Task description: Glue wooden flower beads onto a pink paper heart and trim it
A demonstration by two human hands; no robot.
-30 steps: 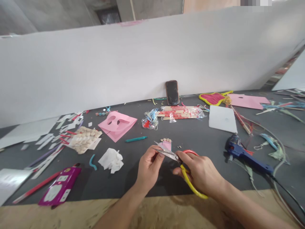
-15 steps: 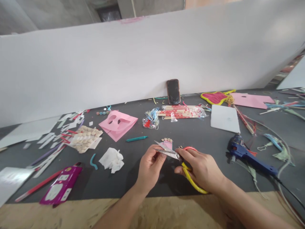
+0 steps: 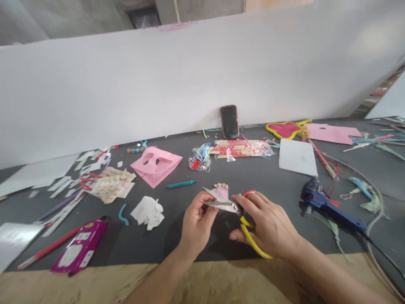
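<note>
My right hand (image 3: 267, 221) grips a pair of scissors (image 3: 226, 205) with yellow and red handles, its blades parted and pointing left. Close to the blade tips, my left hand (image 3: 199, 221) is closed in a pinch, thumb against fingers. What it pinches is too small and too covered to make out. Just beyond the blades lies a small pink piece (image 3: 224, 192) with a row of tiny beige beads (image 3: 220, 185) along its far edge.
A blue glue gun (image 3: 332, 211) with its cord lies at the right. Crumpled white tissue (image 3: 148, 212), a teal stick (image 3: 181, 184) and pink cut-out paper (image 3: 155, 164) are left of centre. A phone (image 3: 229, 121) leans on the white board behind bagged sticks (image 3: 242, 148).
The scissor blades have parted a little wider, and the yellow handle has swung slightly. My left hand keeps its pinch in nearly the same place.
</note>
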